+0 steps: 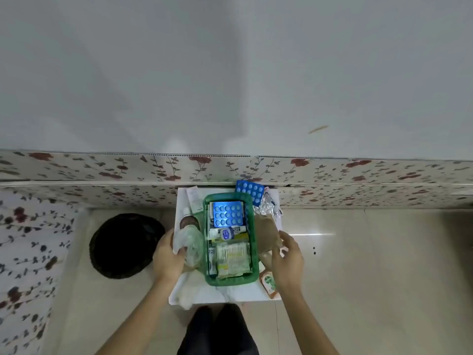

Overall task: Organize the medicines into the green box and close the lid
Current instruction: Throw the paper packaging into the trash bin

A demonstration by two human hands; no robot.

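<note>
The green box (252,228) stands open on a small white table (230,294). Inside lie a blue blister pack (227,213), a small blue-capped jar (226,233), cotton swabs (233,253) and sachets. My left hand (167,257) grips a clear plastic bag (189,245) just left of the box, beside a brown bottle (189,222). My right hand (288,254) hovers with fingers spread at the box's right side, touching a brown paper packet (266,233). Another blue blister pack (249,190) and foil strips (267,207) lie behind the box. An orange sachet (268,281) sits near my right wrist.
A white tube (193,198) lies at the table's back left. A dark round basket (124,245) sits on the tiled floor to the left. A flowered cloth edge (358,172) runs behind the table. My dark-clothed legs (220,329) are below the table.
</note>
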